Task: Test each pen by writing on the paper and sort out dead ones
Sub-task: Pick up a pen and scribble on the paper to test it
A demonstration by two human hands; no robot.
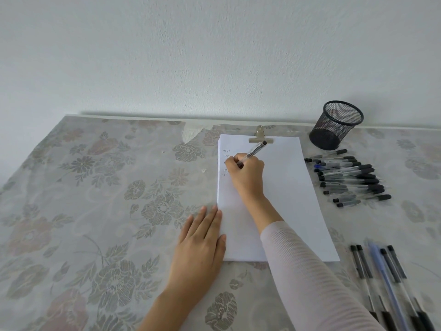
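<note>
A white sheet of paper (288, 192) lies clipped on the table, with several small written words down its left margin. My right hand (247, 174) grips a clear pen with a black cap (256, 149), its tip down on the paper near those words. My left hand (201, 242) lies flat with straight fingers on the paper's lower left edge. A pile of several capped pens (350, 177) lies right of the paper. Another row of several pens (386, 280), one of them light blue, lies at the near right.
A black mesh pen cup (335, 125) stands at the back right by the wall. A metal clip (260, 137) holds the paper's top edge. The floral tablecloth (95, 199) covers the table, torn near the back edge.
</note>
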